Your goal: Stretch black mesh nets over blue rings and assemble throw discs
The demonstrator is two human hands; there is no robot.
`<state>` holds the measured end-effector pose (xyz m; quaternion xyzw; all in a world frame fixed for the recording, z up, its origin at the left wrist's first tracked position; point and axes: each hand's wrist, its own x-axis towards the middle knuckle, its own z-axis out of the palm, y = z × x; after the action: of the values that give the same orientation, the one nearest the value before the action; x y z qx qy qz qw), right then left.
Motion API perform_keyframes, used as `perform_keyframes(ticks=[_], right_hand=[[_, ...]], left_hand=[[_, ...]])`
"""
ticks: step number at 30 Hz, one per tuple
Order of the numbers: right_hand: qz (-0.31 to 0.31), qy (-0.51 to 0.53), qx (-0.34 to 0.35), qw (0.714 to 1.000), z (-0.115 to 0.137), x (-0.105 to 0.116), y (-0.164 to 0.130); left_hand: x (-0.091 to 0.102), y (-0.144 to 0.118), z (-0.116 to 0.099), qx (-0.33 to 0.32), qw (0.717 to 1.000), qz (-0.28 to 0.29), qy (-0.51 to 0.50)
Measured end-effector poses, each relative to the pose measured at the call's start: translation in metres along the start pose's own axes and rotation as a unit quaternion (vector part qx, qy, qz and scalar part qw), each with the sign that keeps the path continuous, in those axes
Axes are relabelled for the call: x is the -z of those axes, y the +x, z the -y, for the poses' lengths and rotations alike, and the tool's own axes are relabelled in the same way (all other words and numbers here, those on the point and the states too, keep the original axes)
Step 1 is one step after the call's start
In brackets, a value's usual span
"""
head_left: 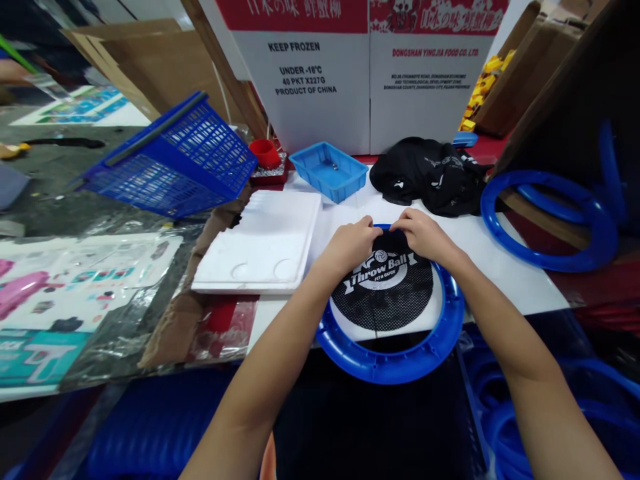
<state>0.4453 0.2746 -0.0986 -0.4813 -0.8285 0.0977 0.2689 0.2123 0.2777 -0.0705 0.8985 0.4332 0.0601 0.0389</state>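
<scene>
A blue plastic ring (395, 363) lies on the white tabletop (500, 267), overhanging its near edge. A round black mesh net (385, 293) printed "Throw Ball" is spread inside the ring. My left hand (350, 245) and my right hand (425, 235) both pinch the net's far edge at the ring's far rim, thumbs almost touching. A heap of more black nets (430, 175) lies just beyond my hands.
A white foam tray (265, 243) sits left of the ring, a small blue tray (330, 170) and a red cup (265, 153) behind it. A blue basket (175, 160) tilts at the left. More blue rings (545, 217) lie at the right. Cardboard boxes (320, 73) stand behind.
</scene>
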Motion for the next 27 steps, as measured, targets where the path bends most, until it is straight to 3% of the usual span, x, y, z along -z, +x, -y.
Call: perform_keyframes(ticks=[27], right_hand=[[-0.018, -0.007, 0.023, 1.0, -0.0018, 0.0001, -0.0006]], left_hand=[[0.0043, -0.0041, -0.0027, -0.013, 0.999, -0.025, 0.036]])
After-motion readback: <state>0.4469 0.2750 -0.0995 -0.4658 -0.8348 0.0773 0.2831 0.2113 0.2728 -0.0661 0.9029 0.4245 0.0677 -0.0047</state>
